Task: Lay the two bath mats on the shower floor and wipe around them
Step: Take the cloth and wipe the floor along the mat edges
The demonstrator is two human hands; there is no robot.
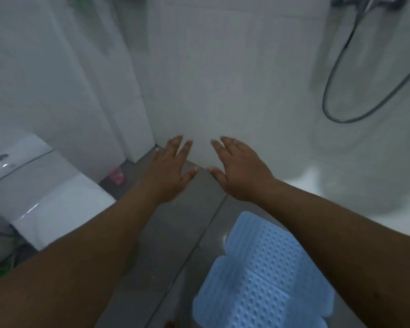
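Observation:
Light blue bath mats (258, 271) with a dotted texture lie on the grey shower floor (189, 221), low and right of centre; they overlap, so I cannot tell where one ends. My left hand (171, 169) and my right hand (239, 169) are stretched forward side by side above the floor, near the foot of the white tiled wall (211, 91). Both hands have their fingers spread and hold nothing. My right forearm crosses over the right edge of the mats. No cloth is in view.
A white toilet (40, 192) stands at the left. A small pink object (117, 175) lies on the floor beside it by the wall. A grey shower hose (355, 91) loops down the right wall. A white raised edge (317, 183) borders the floor at the right.

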